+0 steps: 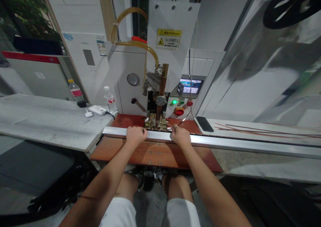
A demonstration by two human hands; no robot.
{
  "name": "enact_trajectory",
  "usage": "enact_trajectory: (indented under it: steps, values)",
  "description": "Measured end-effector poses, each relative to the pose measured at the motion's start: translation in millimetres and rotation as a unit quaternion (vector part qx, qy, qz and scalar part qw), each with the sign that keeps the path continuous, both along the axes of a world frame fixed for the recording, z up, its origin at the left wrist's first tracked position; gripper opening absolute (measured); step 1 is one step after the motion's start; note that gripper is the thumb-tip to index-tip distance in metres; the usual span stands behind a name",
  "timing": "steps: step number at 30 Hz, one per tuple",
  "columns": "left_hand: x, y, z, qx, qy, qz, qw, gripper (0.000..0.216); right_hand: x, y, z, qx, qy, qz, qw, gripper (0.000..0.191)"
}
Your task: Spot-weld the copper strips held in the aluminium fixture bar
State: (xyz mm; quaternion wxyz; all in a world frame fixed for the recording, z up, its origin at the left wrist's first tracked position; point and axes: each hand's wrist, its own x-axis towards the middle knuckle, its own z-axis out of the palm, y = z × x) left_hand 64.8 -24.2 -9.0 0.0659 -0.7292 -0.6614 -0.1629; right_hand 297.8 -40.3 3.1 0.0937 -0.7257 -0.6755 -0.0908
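My left hand (pixel 136 135) is closed, resting over a long silver metal bar (pixel 233 142) in front of the machine's clamp. A small dark bit shows at its thumb; what the fingers hold is hidden. Further right, my right hand (pixel 181 136) is closed in a pinch at the same bar, its fingertips close to the brass-coloured clamp fixture (pixel 156 121). Whatever lies in that pinch is too small to name. Between and behind both hands, a copper-coloured upright rod (pixel 160 89) comes down onto the fixture.
A white machine (pixel 127 59) with a gauge, lit screen (pixel 192 86) and red knob (pixel 179 111) stands ahead. At left are two bottles (pixel 110 99) and a white charger (pixel 97 110). A phone (pixel 204 124) and several thin reddish strips (pixel 250 130) lie at right.
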Motion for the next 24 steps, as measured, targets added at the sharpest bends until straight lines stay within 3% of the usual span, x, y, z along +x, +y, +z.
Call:
enact_trajectory:
  steps: [24]
  values:
    - [-0.7, 1.3, -1.1, 0.014, 0.01, -0.016, 1.0, 0.055, -0.3, -0.8, 1.9, -0.016, -0.001, -0.004, 1.0, 0.04]
